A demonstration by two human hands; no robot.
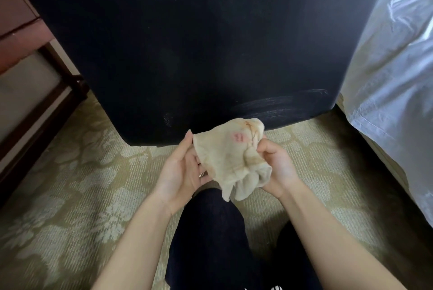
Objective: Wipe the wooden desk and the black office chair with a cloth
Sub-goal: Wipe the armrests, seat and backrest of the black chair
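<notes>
Both hands up in front of me, cloth (232, 158) held between them, in the air just short of the chair's (187, 43) lower edge and above my dark trouser leg (210, 231). Right hand (274, 163): fingers curled tight, gripping a bunched wad of the cloth's right side. Left hand (185, 170): palm up under the cloth's left side, fingers fairly straight, thumb up along the edge, supporting more than gripping. Cloth is cream-beige, crumpled, thin, with brown streaks near the top, a pink-red mark mid-face, and loose folds hanging below. The chair fills the view as a black panel with white specks up top and pale streaky smears at its lower right. Desk (21, 27), reddish-brown wood, at far left. Patterned green-beige carpet (70, 172) below. Clear plastic sheet (393, 67) on the right.
</notes>
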